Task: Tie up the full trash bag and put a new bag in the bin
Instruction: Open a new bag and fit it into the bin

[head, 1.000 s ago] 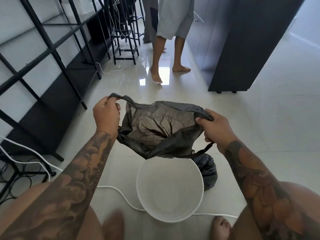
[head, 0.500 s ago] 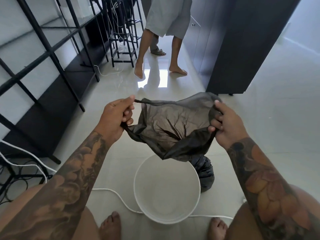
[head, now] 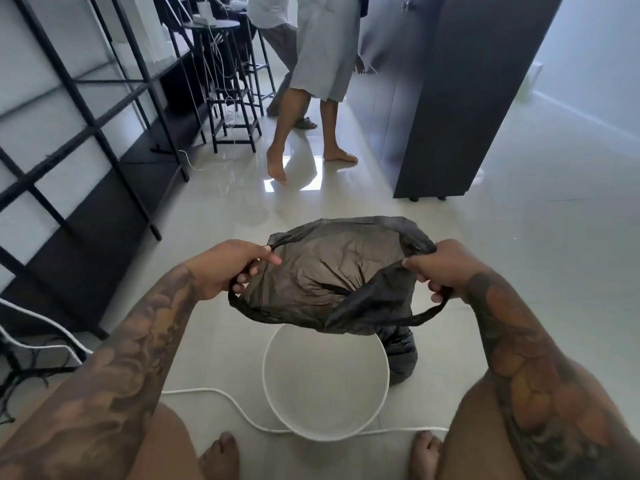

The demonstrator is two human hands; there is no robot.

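A thin black new bag (head: 332,275) hangs open-mouthed above the round white bin (head: 325,382), which stands on the floor between my feet and looks bare inside. My left hand (head: 228,268) pinches the bag's left rim. My right hand (head: 440,265) grips the right rim, with a handle loop dangling below it. The tied full trash bag (head: 401,355) sits on the floor against the bin's right side, partly hidden by the new bag.
A white cable (head: 221,400) runs across the floor behind the bin. A black metal shelf frame (head: 86,133) lines the left, stools (head: 228,91) stand beyond it, a dark cabinet (head: 460,98) stands right. Another person (head: 311,98) walks barefoot ahead.
Both hands have spread the bag's mouth wider and held it lower over the bin. The other person has stepped nearer and to the left.
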